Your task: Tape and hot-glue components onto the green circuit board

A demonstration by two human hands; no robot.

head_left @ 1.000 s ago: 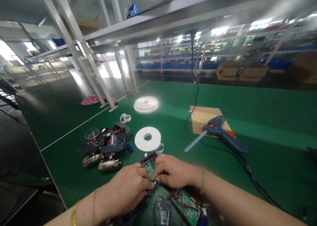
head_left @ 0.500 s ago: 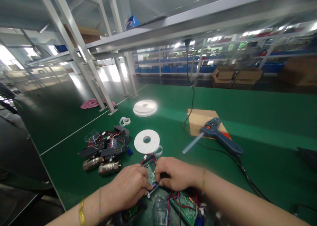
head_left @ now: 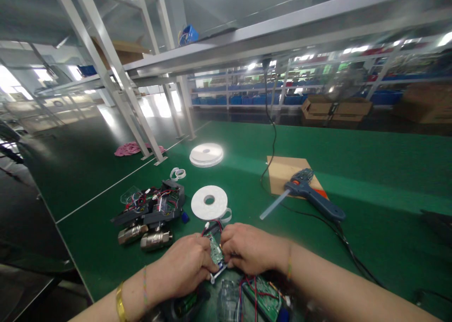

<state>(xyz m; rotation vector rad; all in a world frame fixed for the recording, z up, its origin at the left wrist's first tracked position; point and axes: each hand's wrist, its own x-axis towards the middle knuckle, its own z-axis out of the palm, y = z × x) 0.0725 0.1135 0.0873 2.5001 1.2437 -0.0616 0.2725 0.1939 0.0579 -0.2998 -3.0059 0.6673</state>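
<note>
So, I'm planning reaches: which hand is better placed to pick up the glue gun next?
Probably the right hand: it is nearer the glue gun, on that side of the circuit board. The left hand sits farther off.

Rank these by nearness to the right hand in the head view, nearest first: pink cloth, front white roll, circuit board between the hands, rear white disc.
1. Circuit board: right at the fingertips of the right hand.
2. Front white roll: just beyond, slightly left.
3. Rear white disc: farther back, behind that roll.
4. Pink cloth: also far back, well to the left.
</note>
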